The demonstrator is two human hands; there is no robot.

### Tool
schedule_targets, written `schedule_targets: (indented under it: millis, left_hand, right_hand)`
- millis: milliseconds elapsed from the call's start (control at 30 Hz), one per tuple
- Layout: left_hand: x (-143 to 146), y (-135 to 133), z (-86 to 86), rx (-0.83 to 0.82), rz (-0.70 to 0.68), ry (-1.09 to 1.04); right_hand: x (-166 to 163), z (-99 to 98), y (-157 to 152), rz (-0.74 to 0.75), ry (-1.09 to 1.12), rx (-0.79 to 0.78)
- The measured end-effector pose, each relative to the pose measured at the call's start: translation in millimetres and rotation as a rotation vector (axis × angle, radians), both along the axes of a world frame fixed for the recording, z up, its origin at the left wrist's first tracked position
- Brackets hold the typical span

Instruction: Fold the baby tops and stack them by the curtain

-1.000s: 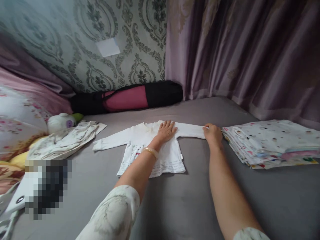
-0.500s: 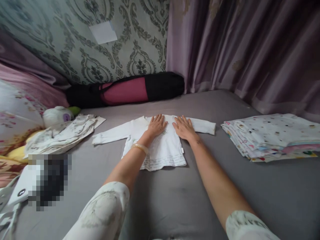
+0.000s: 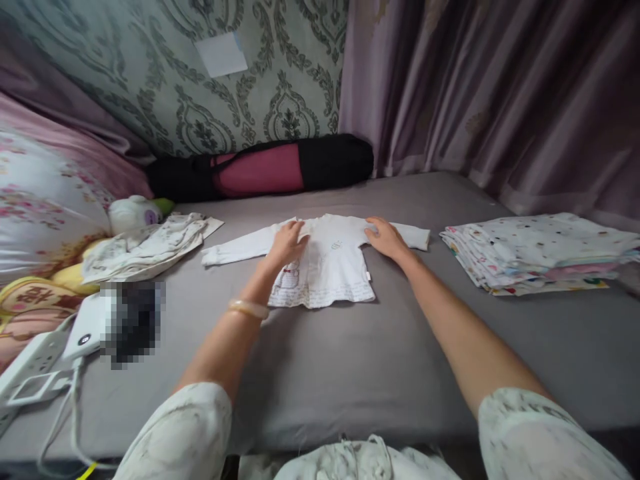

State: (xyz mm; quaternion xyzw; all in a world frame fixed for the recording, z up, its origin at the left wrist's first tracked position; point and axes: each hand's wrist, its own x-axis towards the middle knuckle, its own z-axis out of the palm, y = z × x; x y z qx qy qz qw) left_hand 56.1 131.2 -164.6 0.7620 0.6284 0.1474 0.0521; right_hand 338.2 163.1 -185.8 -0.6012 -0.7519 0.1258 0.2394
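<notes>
A small white long-sleeved shirt (image 3: 333,260) lies spread on the grey bed sheet, both sleeves stretched out sideways and the printed hem toward me. My left hand (image 3: 289,243) is over the shirt's left shoulder and side, fingers apart and slightly bent. At the right shoulder, where the sleeve begins, is my right hand (image 3: 385,237), its fingers a little curved and the thumb apart. Neither hand visibly grips the cloth; whether the fingertips touch it is hard to make out.
Folded printed cloths (image 3: 545,257) are stacked at the right. On the left lie folded clothes (image 3: 150,247), a plush toy (image 3: 133,213), a floral pillow (image 3: 45,200), a white charger (image 3: 89,327) and a power strip (image 3: 35,360). A black and pink long bag (image 3: 260,168) rests along the wall.
My hands have moved apart, from flat on the shirt's chest out to its two shoulders. The view has shifted, so the bed's near edge now shows.
</notes>
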Motion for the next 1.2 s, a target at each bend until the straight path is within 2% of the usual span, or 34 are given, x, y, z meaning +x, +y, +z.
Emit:
schedule_targets:
  millis: [67,200,267,367,567,767,967,1200]
  left_hand:
    - [-35.5,-33.0,2.5,-0.003,0.162,-0.055]
    - [-92.7,-96.1,-3.3,-0.153,0.471,-0.141]
    - [-104.5,-119.5,-6.7,-0.213,0.529,-0.204]
    - [-100.8,-139.4,-8.0,-0.255,0.547,-0.344]
    - [-70.6,-142.9,-0.3,-0.345,0.577,-0.597]
    - [-72.3,-137.9,-5.1,-0.418,0.549,-0.717]
    - [-76.2,-134.2,-4.4,-0.444,0.471,-0.715]
    - [-81.9,-136.0,1.8,-0.388,0.497,-0.681]
  right_hand:
    - [7.8,6.0,-17.8,-0.015,0.004,0.001]
    - [14.3,4.3,-61.6,0.036,-0.044,-0.234]
    - [12.0,0.8,-80.3,0.033,-0.101,-0.254]
    - [3.4,1.2,-100.5,-0.025,-0.185,-0.267]
    - [-17.1,17.3,-123.7,-0.108,-0.262,-0.333]
    - [-24.4,12.8,-128.2,-0.088,-0.275,-0.311]
    - [-25.6,9.1,-126.4,-0.109,-0.189,-0.284]
    - [-17.4,8.0,-123.7,-0.139,-0.102,-0.306]
